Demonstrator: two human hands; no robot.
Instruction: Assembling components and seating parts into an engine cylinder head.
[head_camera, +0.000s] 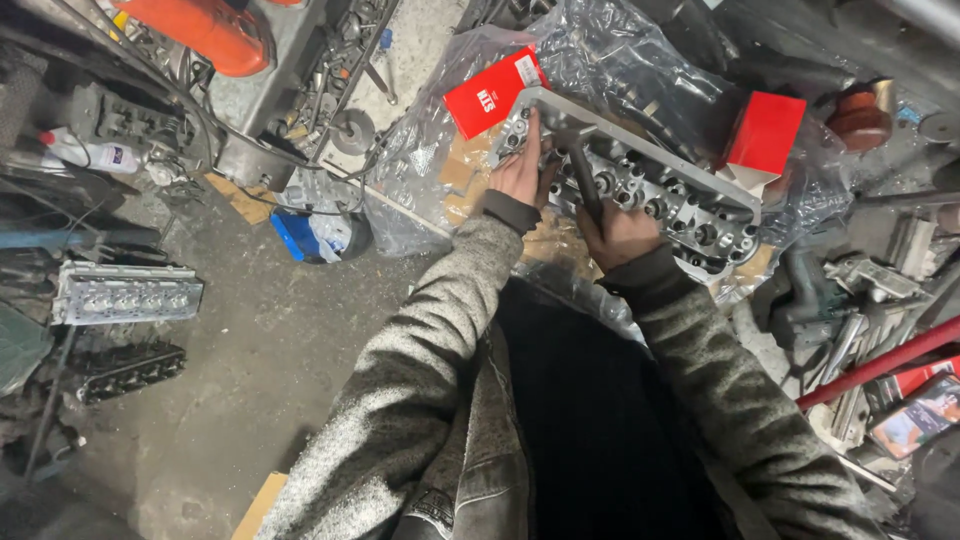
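My left hand (520, 170) rests on the near end of the cylinder head (640, 185), fingers curled over its edge, pressing rather than gripping as far as I can tell. My right hand (622, 235) is closed in a fist around the dark handle of a tool (583, 170) that rises from the fist up onto the casting. Its working end is lost against the metal, so I cannot tell what kind of tool it is.

The cylinder head lies tilted across a sheet of crumpled clear plastic (620, 60) with brown cardboard (465, 185) beneath it. My hands cover part of its near side, and its far end runs to a red box (765, 132). Another red box (495, 92) with a white label sits just beside the head's upper left corner. My grey sleeves (420, 380) fill the lower middle and hide the ground there.

Well apart on the left, a second cylinder head (125, 293) lies on the concrete floor (260, 350), with a darker part (125, 370) below it that I cannot make out. An orange object (205, 30) is cut off at the top edge. At the right, a red bar (880, 362) slants over cluttered metal parts.
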